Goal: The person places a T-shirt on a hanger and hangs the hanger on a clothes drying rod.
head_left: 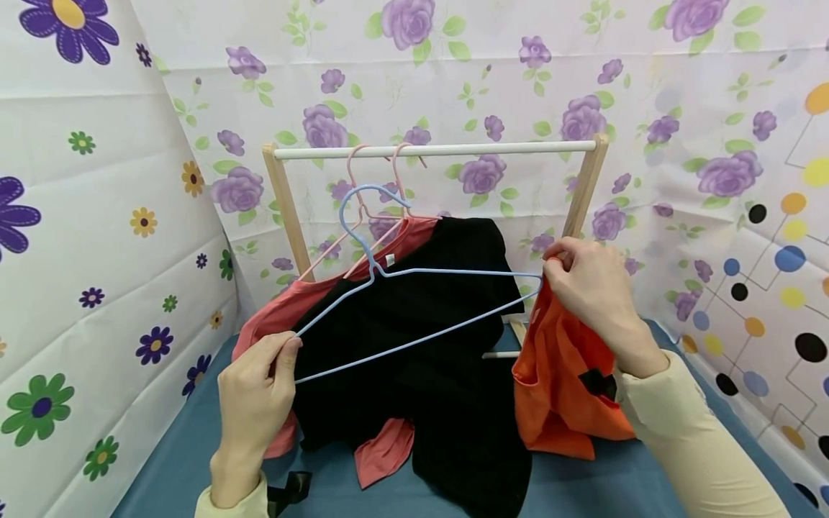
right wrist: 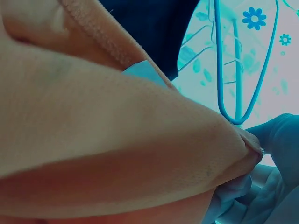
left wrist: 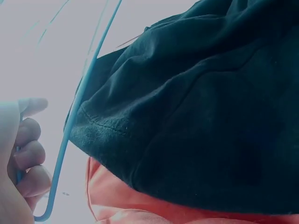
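Observation:
A light blue clothes hanger [head_left: 421, 271] is held up slantwise, hook at the top. My left hand [head_left: 255, 392] grips its lower left corner, fingers curled round the wire in the left wrist view. With thumb and fingers, my right hand [head_left: 592, 291] pinches the edge of an orange garment [head_left: 557, 388] right at the hanger's right corner. The garment hangs down from that hand. In the right wrist view its cloth [right wrist: 117, 126] fills much of the picture, with a small label [right wrist: 145, 73] at the edge. Whether the right fingers also touch the hanger wire I cannot tell.
Behind stands a clothes rack with a white rail [head_left: 479, 150] and wooden posts [head_left: 288, 212]. Two pink hangers [head_left: 396, 169] hook over it, bearing a black garment [head_left: 414, 345] and a pink garment [head_left: 275, 309]. Blue cloth [head_left: 188, 439] covers the surface below; patterned sheets surround it.

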`<state>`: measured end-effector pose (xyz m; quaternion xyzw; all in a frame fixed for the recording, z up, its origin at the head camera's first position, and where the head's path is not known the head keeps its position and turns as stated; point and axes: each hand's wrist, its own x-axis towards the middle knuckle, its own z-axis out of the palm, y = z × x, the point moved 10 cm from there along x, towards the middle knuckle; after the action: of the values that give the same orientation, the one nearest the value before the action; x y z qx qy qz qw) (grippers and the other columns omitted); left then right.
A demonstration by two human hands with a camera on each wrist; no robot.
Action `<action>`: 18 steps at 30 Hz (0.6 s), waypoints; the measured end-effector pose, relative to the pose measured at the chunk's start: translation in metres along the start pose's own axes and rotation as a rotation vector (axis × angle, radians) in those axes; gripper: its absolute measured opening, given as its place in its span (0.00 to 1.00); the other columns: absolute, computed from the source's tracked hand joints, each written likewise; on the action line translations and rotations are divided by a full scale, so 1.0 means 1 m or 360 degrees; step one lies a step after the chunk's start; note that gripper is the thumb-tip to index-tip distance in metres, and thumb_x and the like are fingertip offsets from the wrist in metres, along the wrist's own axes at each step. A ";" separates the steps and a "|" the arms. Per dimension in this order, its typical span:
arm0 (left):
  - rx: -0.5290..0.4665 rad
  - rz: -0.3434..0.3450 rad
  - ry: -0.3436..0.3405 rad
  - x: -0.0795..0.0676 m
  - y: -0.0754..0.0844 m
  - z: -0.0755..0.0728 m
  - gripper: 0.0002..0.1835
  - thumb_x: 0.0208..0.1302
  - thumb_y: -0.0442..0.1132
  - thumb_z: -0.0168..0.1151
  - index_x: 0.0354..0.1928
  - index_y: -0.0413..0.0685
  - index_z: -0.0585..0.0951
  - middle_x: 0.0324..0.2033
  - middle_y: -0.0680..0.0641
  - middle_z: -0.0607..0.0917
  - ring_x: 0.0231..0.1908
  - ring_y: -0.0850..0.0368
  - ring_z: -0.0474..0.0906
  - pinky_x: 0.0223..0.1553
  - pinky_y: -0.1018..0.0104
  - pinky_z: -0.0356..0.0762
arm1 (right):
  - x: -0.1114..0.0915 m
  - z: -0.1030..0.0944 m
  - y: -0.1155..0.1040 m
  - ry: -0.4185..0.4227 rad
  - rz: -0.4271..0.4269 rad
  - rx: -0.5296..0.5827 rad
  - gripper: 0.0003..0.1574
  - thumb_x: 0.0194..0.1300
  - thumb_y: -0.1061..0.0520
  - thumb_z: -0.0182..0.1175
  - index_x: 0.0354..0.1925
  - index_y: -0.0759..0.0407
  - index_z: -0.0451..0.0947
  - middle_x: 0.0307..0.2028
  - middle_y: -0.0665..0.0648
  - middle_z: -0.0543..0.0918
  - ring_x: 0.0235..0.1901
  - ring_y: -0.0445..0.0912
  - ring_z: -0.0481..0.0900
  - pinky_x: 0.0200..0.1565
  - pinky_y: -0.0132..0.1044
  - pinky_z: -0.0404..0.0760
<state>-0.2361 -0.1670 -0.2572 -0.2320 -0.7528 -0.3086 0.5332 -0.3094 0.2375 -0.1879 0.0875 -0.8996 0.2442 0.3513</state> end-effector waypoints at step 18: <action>0.0032 0.0021 0.0028 -0.005 0.002 0.018 0.15 0.73 0.46 0.56 0.33 0.46 0.85 0.26 0.50 0.84 0.18 0.59 0.74 0.20 0.63 0.70 | -0.011 0.031 -0.012 -0.0312 -0.0013 0.0225 0.13 0.69 0.58 0.54 0.43 0.57 0.85 0.27 0.51 0.83 0.21 0.47 0.72 0.24 0.40 0.70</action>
<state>-0.2450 -0.1524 -0.2660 -0.2289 -0.7496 -0.2994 0.5441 -0.3151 0.2114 -0.2106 0.1392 -0.9098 0.2959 0.2555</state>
